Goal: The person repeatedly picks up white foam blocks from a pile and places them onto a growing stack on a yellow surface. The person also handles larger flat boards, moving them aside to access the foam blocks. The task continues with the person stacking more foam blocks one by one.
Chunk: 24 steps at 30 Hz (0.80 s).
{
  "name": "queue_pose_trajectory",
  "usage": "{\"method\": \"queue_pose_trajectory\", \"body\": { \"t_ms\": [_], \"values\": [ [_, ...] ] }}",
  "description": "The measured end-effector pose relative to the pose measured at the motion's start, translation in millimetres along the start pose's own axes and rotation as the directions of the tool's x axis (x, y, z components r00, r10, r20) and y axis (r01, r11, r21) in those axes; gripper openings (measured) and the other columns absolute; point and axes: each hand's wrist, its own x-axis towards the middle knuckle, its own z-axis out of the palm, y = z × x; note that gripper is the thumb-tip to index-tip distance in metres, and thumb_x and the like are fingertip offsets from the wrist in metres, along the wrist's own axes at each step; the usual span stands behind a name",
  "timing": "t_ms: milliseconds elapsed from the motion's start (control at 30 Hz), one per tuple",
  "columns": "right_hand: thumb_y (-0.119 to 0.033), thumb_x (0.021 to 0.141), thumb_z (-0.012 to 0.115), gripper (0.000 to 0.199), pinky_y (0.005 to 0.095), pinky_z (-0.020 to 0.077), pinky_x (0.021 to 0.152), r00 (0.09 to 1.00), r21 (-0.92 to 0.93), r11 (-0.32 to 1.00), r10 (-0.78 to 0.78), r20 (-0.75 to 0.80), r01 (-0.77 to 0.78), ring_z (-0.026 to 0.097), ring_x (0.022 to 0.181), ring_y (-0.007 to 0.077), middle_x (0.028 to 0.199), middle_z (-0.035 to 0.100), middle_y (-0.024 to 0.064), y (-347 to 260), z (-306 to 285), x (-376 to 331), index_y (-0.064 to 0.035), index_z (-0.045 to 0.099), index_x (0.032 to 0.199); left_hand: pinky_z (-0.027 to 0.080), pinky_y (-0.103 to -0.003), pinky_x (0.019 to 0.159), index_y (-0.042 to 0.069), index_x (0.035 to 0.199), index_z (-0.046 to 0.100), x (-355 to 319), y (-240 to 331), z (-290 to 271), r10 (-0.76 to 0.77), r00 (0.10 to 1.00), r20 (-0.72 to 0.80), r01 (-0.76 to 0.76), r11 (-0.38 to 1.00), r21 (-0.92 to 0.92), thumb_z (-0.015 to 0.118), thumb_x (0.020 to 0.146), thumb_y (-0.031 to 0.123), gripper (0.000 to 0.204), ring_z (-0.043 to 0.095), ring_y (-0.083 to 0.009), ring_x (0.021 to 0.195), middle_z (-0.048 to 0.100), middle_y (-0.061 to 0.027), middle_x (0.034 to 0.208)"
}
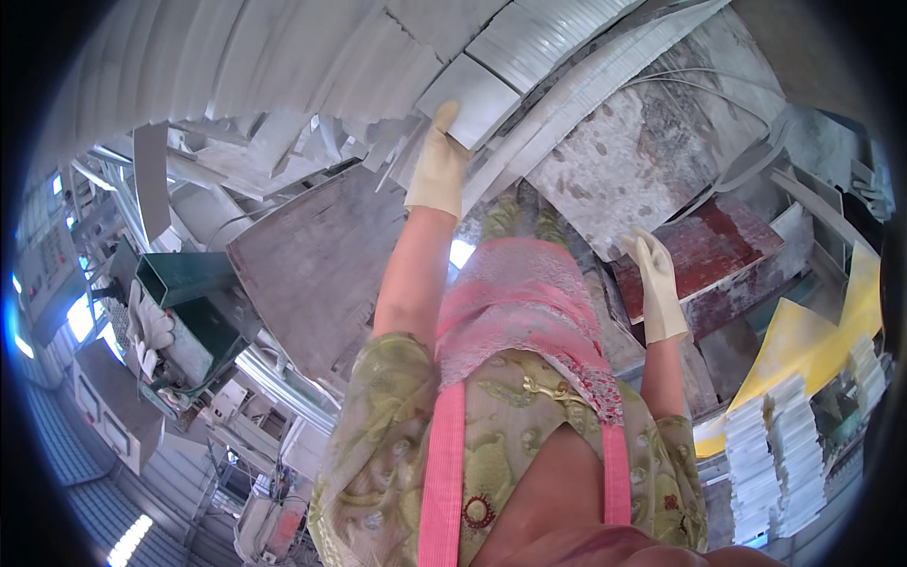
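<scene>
My left hand [440, 165], in a cream rubber glove, reaches to a square white tile [475, 100] at the end of a row of pale tiles [529, 42]. Its thumb lies against the tile's near edge, and the other fingers are hidden from sight. My right hand [654, 283], gloved the same way, hovers at the near corner of a stained whitish board [628, 156], beside a dark red box-like surface [713, 250]. Those fingers are slightly bent and apart, with nothing visible in them.
Long ribbed white strips [557, 113] run past the tile row. A brown board [316, 255] lies left of me, with green metal boxes [203, 321] beyond it. On the right are a yellow sheet [794, 350] and stacked white pieces [775, 463]. Loose offcuts clutter the far left.
</scene>
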Motion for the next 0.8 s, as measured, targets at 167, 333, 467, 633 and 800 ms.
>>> {"method": "queue_pose_trajectory", "body": {
  "t_ms": [167, 333, 467, 633, 800],
  "values": [
    [-0.037, 0.103, 0.058, 0.057, 0.0338, 0.0440, 0.108, 0.998, -0.117, 0.993, 0.023, 0.061, -0.015, 0.061, 0.121, 0.0217, 0.126, 0.067, 0.0163, -1.6, 8.6, 24.4, 0.0055, 0.051, 0.141, 0.045, -0.045, 0.114, -0.005, 0.141, 0.046, -2.3, 10.8, 20.8, -0.148, 0.978, -0.145, 0.131, 0.984, -0.124, 0.055, 0.102, 0.021, 0.048, 0.052, -0.0301, 0.134, 0.051, -0.0186, 0.147],
    [-0.042, 0.102, 0.060, 0.066, 0.0345, 0.0418, 0.111, 0.990, -0.135, 0.988, -0.056, 0.130, 0.074, 0.053, 0.131, 0.0213, 0.141, 0.055, 0.0149, -24.0, 60.5, 56.1, 0.0038, 0.045, 0.147, 0.044, -0.046, 0.115, -0.005, 0.143, 0.043, -4.2, 23.3, 20.4, -0.221, 0.972, -0.076, 0.220, 0.975, -0.017, 0.054, 0.103, 0.022, 0.049, 0.051, -0.0331, 0.134, 0.048, -0.0197, 0.148],
    [-0.032, 0.104, 0.056, 0.058, 0.0353, 0.0400, 0.114, 0.838, -0.093, 0.884, -0.395, 0.378, 0.459, 0.041, 0.142, 0.0244, 0.159, 0.031, 0.0177, -54.1, 139.9, 81.6, -0.0072, 0.039, 0.154, 0.045, -0.046, 0.113, -0.006, 0.145, 0.040, -1.6, 29.2, 15.3, -0.285, 0.957, -0.060, 0.290, 0.954, 0.081, 0.053, 0.104, 0.023, 0.052, 0.053, -0.0352, 0.132, 0.047, -0.0209, 0.148],
    [-0.012, 0.101, 0.053, 0.056, 0.0393, 0.0446, 0.108, 0.828, -0.334, 0.760, -0.479, 0.291, 0.557, 0.046, 0.136, 0.0348, 0.151, 0.038, 0.0250, -72.9, 215.4, 121.1, -0.0151, 0.037, 0.155, 0.051, -0.043, 0.102, -0.004, 0.133, 0.055, -7.4, 59.0, -4.7, -0.333, 0.939, 0.083, 0.209, 0.745, 0.634, 0.053, 0.102, 0.046, 0.060, 0.063, -0.0334, 0.118, 0.061, -0.0218, 0.130],
    [-0.004, 0.099, 0.055, 0.052, 0.0417, 0.0486, 0.098, 0.907, -0.521, 0.747, -0.392, 0.156, 0.413, 0.055, 0.124, 0.0401, 0.128, 0.058, 0.0282, -79.6, 234.6, 135.5, -0.0108, 0.041, 0.149, 0.054, -0.039, 0.088, -0.004, 0.109, 0.071, -8.0, 80.1, 8.4, -0.264, 0.964, -0.033, 0.083, 0.181, 0.980, 0.053, 0.093, 0.066, 0.074, 0.072, -0.0309, 0.094, 0.074, -0.0200, 0.098]
  ]
}}
